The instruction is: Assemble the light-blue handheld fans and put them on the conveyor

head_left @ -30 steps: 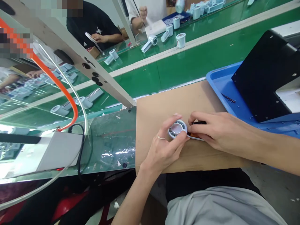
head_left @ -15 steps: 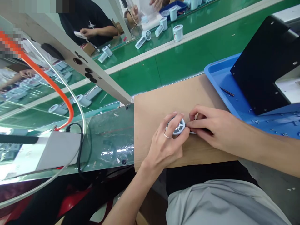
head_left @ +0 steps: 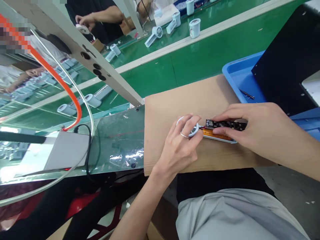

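Observation:
A pale blue handheld fan housing [head_left: 194, 131] lies on a brown cardboard sheet [head_left: 172, 100], its round head to the left and its handle to the right. My left hand [head_left: 181, 143] is closed around the round head, a ring on one finger. Between the thumb and fingers of my right hand [head_left: 250, 123] is a narrow black circuit board [head_left: 211, 123], held above the open handle. An orange-wrapped battery [head_left: 216, 134] shows in the handle under the board. Thin wires run from the head towards the board. My right hand hides the board's far end.
At the right stands a blue tray [head_left: 231, 71] with a black panel [head_left: 282, 63] over it and a dark thin tool inside. Beyond runs a green conveyor [head_left: 160, 75] carrying several fan housings. A slanted metal post [head_left: 112, 80] and an orange hose [head_left: 62, 85] rise at left. Co-workers sit across the conveyor.
My right hand has shifted right and now holds the black circuit board, uncovering the orange battery and handle. My left hand stays on the fan head. The view has tilted slightly.

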A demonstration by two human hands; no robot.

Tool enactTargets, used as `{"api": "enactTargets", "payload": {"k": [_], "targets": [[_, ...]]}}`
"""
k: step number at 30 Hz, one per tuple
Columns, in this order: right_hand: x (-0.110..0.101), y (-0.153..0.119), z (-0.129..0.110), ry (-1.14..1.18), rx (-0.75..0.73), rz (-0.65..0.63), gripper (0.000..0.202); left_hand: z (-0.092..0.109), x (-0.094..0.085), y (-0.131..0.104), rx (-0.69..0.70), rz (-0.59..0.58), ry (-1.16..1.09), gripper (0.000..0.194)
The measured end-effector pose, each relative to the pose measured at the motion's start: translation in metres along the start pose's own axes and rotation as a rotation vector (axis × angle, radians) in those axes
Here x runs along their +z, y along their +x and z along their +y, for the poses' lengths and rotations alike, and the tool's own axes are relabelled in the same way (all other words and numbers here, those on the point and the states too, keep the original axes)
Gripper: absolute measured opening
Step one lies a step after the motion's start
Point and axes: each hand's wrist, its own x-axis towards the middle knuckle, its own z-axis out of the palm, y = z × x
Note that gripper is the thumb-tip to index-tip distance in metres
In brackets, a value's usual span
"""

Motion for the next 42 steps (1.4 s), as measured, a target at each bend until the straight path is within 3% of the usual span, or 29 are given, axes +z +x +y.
{"api": "enactTargets", "payload": {"k": [12, 17, 21, 27, 31, 38, 42], "targets": [[0.008, -0.005, -0.017, 0.015, -0.144, 0.016, 0.021, -0.005, -0.001, 0.002, 0.042, -0.011, 0.001, 0.028], [0.01, -0.002, -0.016, 0.011, -0.101, 0.0, 0.026, -0.01, 0.001, -0.007, 0.13, 0.075, -0.036, 0.022], [0.006, 0.005, -0.009, 0.072, -0.028, -0.054, 0.023, -0.012, 0.003, -0.011, 0.148, 0.058, -0.03, 0.024], [0.004, 0.015, -0.002, 0.151, -0.037, -0.096, 0.011, -0.014, 0.004, -0.008, 0.129, 0.071, -0.016, 0.028], [0.003, 0.016, -0.002, 0.169, -0.045, -0.106, 0.018, -0.014, 0.004, -0.008, 0.139, 0.075, -0.027, 0.03], [0.005, 0.007, -0.004, 0.013, -0.112, -0.053, 0.031, -0.008, 0.007, -0.004, 0.098, 0.092, -0.042, 0.028], [0.008, -0.003, -0.015, -0.037, -0.179, 0.021, 0.024, -0.008, 0.005, -0.005, 0.079, 0.096, -0.121, 0.029]]}}
